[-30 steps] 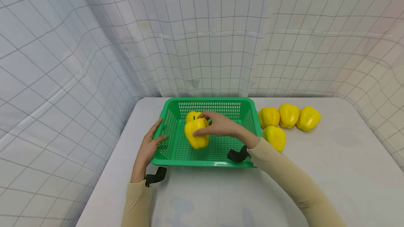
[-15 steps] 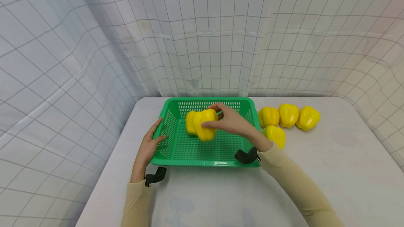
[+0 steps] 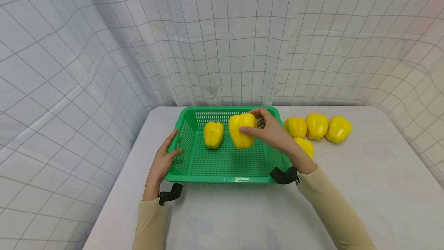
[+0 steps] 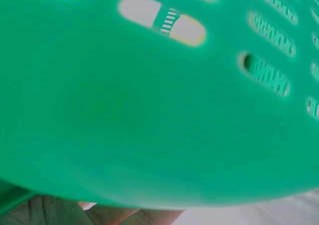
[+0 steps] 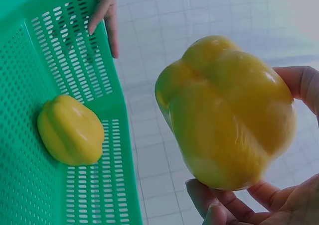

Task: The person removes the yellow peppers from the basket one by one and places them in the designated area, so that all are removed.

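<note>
My right hand (image 3: 272, 131) holds a yellow bell pepper (image 3: 240, 136) above the green plastic basket (image 3: 229, 179), thumb on the near side and fingers behind. Close up in the right wrist view, the held bell pepper (image 5: 224, 115) shows its lobed end. A second yellow bell pepper (image 3: 213, 135) lies inside the basket, left of the held one. At the basket's left end my left hand (image 3: 163, 161) grips the rim, thumb inside and fingers outside. The basket wall (image 4: 149, 110) fills most of the left wrist view and hides much of that hand.
Several yellow bell peppers (image 3: 317, 126) lie on the white table (image 3: 374, 188) just right of the basket. My right forearm partly covers the nearest bell pepper (image 3: 305, 146). White grid-patterned curtains (image 3: 229, 49) stand behind and at both sides.
My right hand has carried its bell pepper rightward and slightly back over the basket, uncovering the one lying inside. The left hand and the basket keep their places.
</note>
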`<state>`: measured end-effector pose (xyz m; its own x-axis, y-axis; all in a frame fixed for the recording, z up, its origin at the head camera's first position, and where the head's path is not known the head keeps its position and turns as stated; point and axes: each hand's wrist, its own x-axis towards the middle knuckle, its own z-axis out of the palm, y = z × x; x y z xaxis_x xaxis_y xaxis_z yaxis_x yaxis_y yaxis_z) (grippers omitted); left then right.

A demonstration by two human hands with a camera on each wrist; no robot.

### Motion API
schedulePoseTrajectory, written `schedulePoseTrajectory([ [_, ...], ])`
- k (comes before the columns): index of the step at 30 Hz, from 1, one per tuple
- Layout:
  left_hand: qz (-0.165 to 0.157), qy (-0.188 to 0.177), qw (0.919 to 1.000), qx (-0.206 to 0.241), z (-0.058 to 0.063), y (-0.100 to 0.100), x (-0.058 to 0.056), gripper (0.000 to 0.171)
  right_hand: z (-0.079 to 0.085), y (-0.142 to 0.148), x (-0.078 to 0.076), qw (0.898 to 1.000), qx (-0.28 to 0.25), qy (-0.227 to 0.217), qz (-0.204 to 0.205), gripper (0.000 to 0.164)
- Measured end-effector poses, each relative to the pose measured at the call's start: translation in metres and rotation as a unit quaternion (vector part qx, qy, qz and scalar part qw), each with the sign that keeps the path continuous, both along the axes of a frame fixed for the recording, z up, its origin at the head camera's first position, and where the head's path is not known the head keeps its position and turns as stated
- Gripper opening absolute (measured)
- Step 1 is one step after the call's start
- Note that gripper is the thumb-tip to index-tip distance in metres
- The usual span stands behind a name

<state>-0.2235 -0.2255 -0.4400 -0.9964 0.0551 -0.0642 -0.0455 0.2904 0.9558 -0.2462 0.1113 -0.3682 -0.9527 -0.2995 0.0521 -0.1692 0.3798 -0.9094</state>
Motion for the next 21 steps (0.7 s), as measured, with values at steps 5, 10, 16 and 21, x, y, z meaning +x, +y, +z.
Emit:
schedulePoseTrajectory([
  [5,0.001,0.008,1.0000,-0.005,-0.007,-0.002,-0.003,0.066,0.000,0.016,0.003,1.000,-0.012,0.003,-0.025,0.062],
  [10,0.005,0.022,0.9996,-0.015,-0.021,-0.006,-0.008,0.065,-0.001,0.030,0.007,0.998,-0.023,0.010,-0.054,0.064],
  [16,0.004,0.024,0.9996,-0.016,-0.020,-0.007,-0.008,0.065,-0.005,0.042,0.012,0.995,-0.054,0.018,-0.085,0.060],
  [21,0.005,0.026,0.9995,-0.019,-0.022,-0.008,-0.009,0.065,-0.009,0.055,0.016,0.991,-0.069,0.021,-0.113,0.057],
])
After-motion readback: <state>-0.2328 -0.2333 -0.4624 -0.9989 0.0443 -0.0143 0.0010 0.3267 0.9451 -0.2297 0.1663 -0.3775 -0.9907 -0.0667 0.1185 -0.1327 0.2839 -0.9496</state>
